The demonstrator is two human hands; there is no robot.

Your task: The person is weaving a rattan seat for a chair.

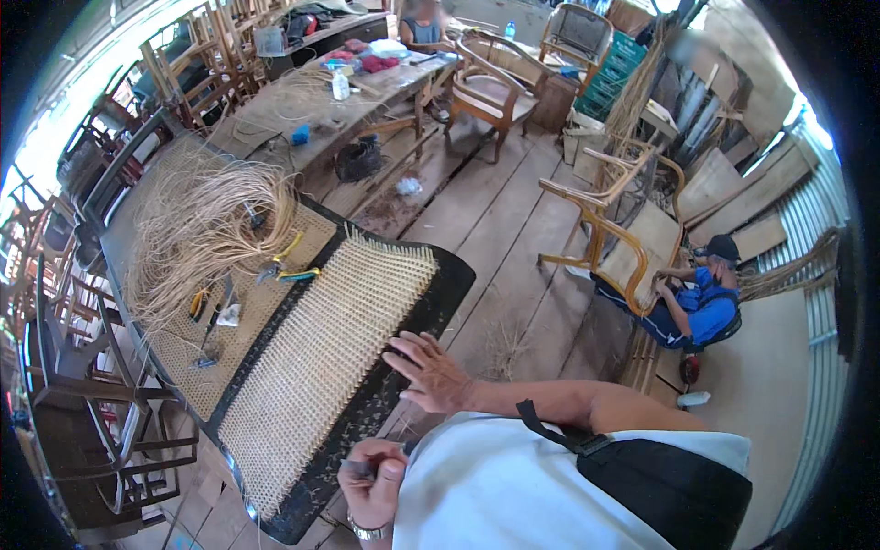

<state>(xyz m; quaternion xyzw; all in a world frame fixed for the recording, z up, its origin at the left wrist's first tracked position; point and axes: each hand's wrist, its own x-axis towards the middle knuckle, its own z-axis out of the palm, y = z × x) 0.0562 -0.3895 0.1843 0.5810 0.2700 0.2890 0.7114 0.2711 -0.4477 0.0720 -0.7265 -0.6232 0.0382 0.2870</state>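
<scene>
My right hand (431, 372) lies open with its fingers spread, fingertips at the near edge of a woven cane panel (325, 335). The pale panel sits in a black wooden frame (335, 481), its strand ends sticking up along the far edge. Low in the picture, my left hand (371, 486), wearing a wristwatch, is closed around a small dark thing I cannot make out, close to the frame's near rail. Beyond the panel, a second, browner cane panel (197, 367) carries pliers (298, 274) with green and yellow handles, another orange-handled tool (198, 303) and a metal tool (203, 362).
A big tangle of loose cane strands (206, 220) covers the far panel. Behind stands a worktable (321, 119) with a white bottle (340, 87). Dark chair frames (101, 394) crowd the left. At right, a seated person in blue (710, 302) handles a wooden chair (632, 238).
</scene>
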